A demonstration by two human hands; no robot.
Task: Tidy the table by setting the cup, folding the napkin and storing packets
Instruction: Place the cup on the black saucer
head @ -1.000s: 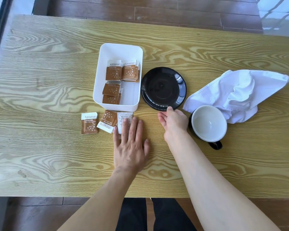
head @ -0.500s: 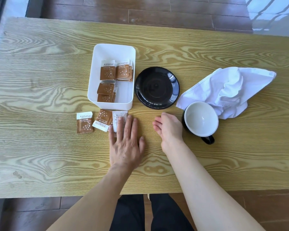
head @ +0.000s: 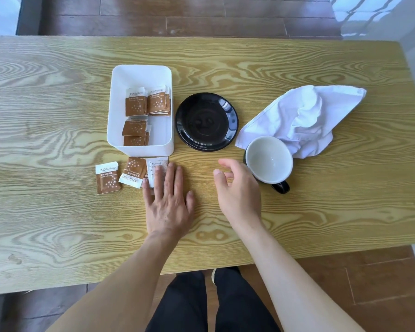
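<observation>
White-lined cup [head: 268, 159], upright, black handle [head: 281, 187]

Both forearms bare, no sleeves seen. Dark trousers [head: 211, 305] worn. No rings or watch seen on left hand [head: 169, 207] or right hand [head: 238, 194].

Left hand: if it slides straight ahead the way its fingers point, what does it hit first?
The left hand already overlaps the white-backed packet; past that, likely the white bin, its near wall just beyond.
</observation>
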